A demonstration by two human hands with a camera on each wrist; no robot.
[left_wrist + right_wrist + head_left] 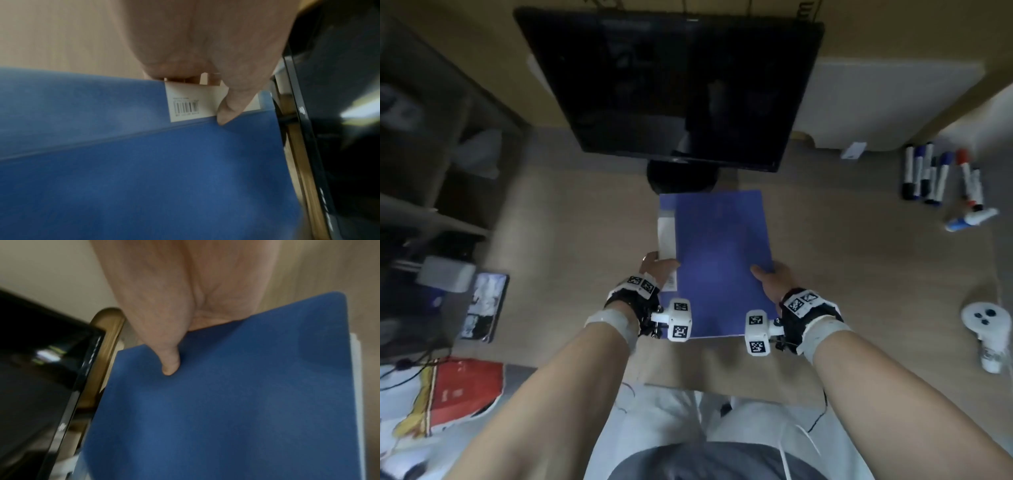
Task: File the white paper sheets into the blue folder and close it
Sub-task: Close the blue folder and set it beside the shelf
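A closed blue folder (719,260) is held over the wooden desk in front of the monitor. A white label strip with a barcode (189,104) runs along its left spine edge. My left hand (659,265) grips that left edge, thumb on top (228,112), fingers underneath. My right hand (770,277) grips the right edge the same way, thumb pressed on the blue cover (170,366). The folder (226,402) fills the right wrist view; a thin white edge (356,369) shows at its far side. The paper sheets are hidden from sight.
A black monitor (674,85) on its stand (683,176) rises just behind the folder. Several markers (941,178) lie at the right, with a white controller (984,325) nearer me. A phone (484,305) and red booklet (465,387) lie at the left.
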